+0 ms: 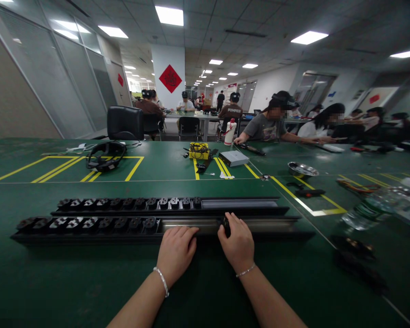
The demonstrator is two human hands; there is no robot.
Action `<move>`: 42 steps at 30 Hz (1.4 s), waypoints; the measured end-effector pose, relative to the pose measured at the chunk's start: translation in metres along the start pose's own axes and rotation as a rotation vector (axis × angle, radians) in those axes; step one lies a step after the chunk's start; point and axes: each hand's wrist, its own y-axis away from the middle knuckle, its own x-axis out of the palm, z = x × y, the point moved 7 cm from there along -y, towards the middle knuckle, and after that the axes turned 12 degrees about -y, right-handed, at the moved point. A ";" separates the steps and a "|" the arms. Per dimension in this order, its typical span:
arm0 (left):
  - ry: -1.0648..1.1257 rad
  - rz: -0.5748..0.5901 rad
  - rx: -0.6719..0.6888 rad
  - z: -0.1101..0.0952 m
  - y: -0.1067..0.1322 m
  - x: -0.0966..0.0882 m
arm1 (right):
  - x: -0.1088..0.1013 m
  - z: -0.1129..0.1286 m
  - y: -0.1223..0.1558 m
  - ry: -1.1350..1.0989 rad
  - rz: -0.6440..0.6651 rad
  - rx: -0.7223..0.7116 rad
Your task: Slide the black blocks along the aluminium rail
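Two long black power-strip rails lie side by side on the green table. The near rail (88, 225) has several black socket modules fitted along its left half, and its right half shows a bare metal channel. The far rail (239, 203) is filled the same way on its left part. My left hand (176, 252) rests curled on the near rail's front edge at mid length, holding it. My right hand (238, 241) pinches a small black socket module (226, 224) at the open channel of the near rail.
A black headset (106, 156) lies at the back left inside yellow floor-tape marks. A yellow box (199, 151), a grey box (234, 157), a metal bowl (302, 170) and a plastic bottle (372, 207) stand to the right. Other people sit at tables beyond.
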 end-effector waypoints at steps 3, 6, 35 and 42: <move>-0.004 0.000 -0.001 0.000 0.000 -0.001 | -0.001 0.001 0.000 0.015 -0.004 0.004; -0.003 -0.012 0.005 -0.001 0.000 -0.002 | -0.002 0.001 0.000 0.029 -0.006 0.007; 0.000 -0.006 0.008 0.000 0.000 0.001 | -0.002 0.001 0.000 0.040 -0.017 0.000; -0.018 -0.036 0.021 -0.001 0.000 -0.001 | -0.002 0.000 0.000 0.050 -0.020 0.004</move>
